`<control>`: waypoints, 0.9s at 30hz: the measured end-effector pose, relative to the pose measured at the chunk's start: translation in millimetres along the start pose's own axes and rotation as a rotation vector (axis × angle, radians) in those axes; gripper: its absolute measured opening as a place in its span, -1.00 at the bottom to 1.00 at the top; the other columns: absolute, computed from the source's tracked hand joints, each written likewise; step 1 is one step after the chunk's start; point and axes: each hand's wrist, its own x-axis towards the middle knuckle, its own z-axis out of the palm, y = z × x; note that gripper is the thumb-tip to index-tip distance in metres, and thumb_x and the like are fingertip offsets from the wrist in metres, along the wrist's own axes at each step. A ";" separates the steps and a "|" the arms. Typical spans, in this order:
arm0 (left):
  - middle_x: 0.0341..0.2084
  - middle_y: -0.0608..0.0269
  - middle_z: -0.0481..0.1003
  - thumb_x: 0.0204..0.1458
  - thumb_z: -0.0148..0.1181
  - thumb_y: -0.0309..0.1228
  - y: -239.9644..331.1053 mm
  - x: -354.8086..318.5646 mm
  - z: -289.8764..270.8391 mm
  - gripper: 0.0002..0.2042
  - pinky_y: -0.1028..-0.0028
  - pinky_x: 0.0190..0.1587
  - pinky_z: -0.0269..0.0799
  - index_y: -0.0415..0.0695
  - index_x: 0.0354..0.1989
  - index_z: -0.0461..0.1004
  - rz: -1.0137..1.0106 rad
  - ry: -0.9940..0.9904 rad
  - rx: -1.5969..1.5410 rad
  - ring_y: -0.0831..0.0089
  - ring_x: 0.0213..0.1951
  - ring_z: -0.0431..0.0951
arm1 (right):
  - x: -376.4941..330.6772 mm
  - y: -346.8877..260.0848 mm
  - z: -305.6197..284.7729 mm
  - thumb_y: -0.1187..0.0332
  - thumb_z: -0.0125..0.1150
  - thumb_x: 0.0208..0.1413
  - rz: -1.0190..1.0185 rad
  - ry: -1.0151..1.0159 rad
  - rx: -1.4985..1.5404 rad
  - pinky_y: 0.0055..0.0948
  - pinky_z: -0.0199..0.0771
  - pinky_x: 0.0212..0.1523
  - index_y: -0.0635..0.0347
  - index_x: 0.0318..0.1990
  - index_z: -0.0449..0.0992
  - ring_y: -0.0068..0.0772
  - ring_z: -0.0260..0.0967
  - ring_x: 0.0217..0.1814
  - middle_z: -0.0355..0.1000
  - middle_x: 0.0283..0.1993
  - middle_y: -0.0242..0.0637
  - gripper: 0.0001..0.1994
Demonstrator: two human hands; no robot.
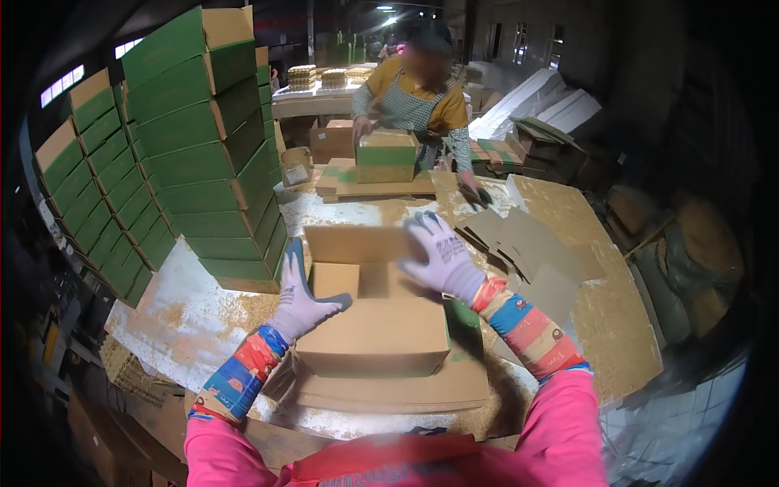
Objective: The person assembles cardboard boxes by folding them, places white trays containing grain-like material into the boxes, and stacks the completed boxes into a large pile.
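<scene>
In front of me is a brown cardboard box (373, 337) with its top flaps up, lying on flat cardboard sheets (389, 394). Its inside shows at the far end, between raised flaps. My left hand (302, 296), in a pale lilac glove with grey fingertips, is at the box's left side with thumb and fingers spread wide. Over the far right corner, my right hand (442, 256) has its gloved fingers apart, seemingly against the box's flap; the exact contact is hard to make out. Patterned sleeve covers reach from both wrists up my forearms.
Tall stacks of green-and-brown boxes (203, 146) stand at the left. Loose grey-brown cardboard sheets (540, 243) lie right of my right hand. Across the table (174, 325), strewn with crumbs, a person in a checked apron (410, 101) handles another green box (385, 162).
</scene>
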 end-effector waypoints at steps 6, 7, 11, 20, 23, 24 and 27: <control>0.27 -0.28 0.09 -0.08 0.31 -0.07 4.8 16.8 -23.0 -0.07 0.21 0.32 0.07 -0.32 0.37 -0.02 -0.416 -0.291 -0.369 0.01 0.30 0.14 | -69.2 24.7 34.6 -0.07 0.22 0.03 -0.029 -0.189 -0.165 -0.24 0.15 0.33 0.20 0.24 0.27 -0.12 0.19 0.34 0.30 0.24 -0.06 -0.29; 0.17 -0.24 0.22 0.01 0.19 0.00 6.8 24.2 -28.7 -0.18 0.26 0.24 0.18 -0.28 0.34 0.06 -0.596 -0.497 -0.396 0.05 0.20 0.28 | -77.6 28.1 41.5 -0.07 0.21 0.06 0.100 0.095 -0.241 -0.28 0.13 0.35 0.21 0.30 0.21 -0.16 0.16 0.37 0.26 0.30 -0.07 -0.25; -0.33 -0.21 0.56 0.14 -0.16 0.29 0.0 32.4 -59.5 -0.37 0.20 -0.14 0.47 -0.02 -0.06 0.54 -0.365 -0.919 0.308 -0.02 -0.23 0.59 | -78.5 41.0 57.6 0.00 0.07 0.25 0.470 -0.581 0.770 -0.31 0.19 0.33 0.22 0.28 0.25 -0.25 0.22 0.28 0.31 0.22 -0.13 -0.41; 0.15 -0.15 0.34 -0.01 0.22 -0.40 -42.3 -111.4 9.0 -0.51 0.23 0.16 0.34 -0.26 0.15 0.38 0.058 -0.327 0.159 0.00 0.12 0.40 | -170.8 10.6 60.0 0.01 0.41 -0.04 0.547 -0.226 0.488 -0.24 0.18 0.34 0.34 0.44 -0.19 0.06 0.13 0.39 0.12 0.36 0.21 0.07; 0.29 0.00 0.26 0.08 0.15 -0.43 -48.6 -65.5 15.4 -0.41 0.33 0.31 0.17 -0.27 0.33 0.19 -0.283 0.074 -0.913 0.25 0.29 0.28 | -190.1 6.0 58.6 -0.03 0.37 -0.02 0.620 -0.371 0.549 -0.23 0.10 0.39 0.34 0.44 -0.19 0.10 0.04 0.44 0.04 0.40 0.23 0.06; 0.30 0.05 0.26 0.08 0.12 -0.45 -51.2 -41.9 8.5 -0.41 0.34 0.34 0.11 -0.28 0.34 0.18 -0.352 0.032 -1.048 0.31 0.31 0.24 | -193.1 14.7 56.8 -0.04 0.36 -0.01 0.571 -0.350 0.624 -0.23 0.10 0.39 0.33 0.44 -0.19 0.10 0.04 0.44 0.04 0.40 0.22 0.06; 0.28 0.09 0.29 0.01 0.04 -0.57 -50.8 19.2 2.8 -0.41 0.39 0.38 -0.01 -0.30 0.32 0.22 -0.108 -0.307 -0.579 0.35 0.31 0.24 | -232.7 70.6 36.6 0.02 0.26 0.09 0.344 -0.286 0.399 -0.24 0.19 0.35 0.09 0.39 0.14 0.01 0.15 0.39 0.11 0.42 -0.03 -0.24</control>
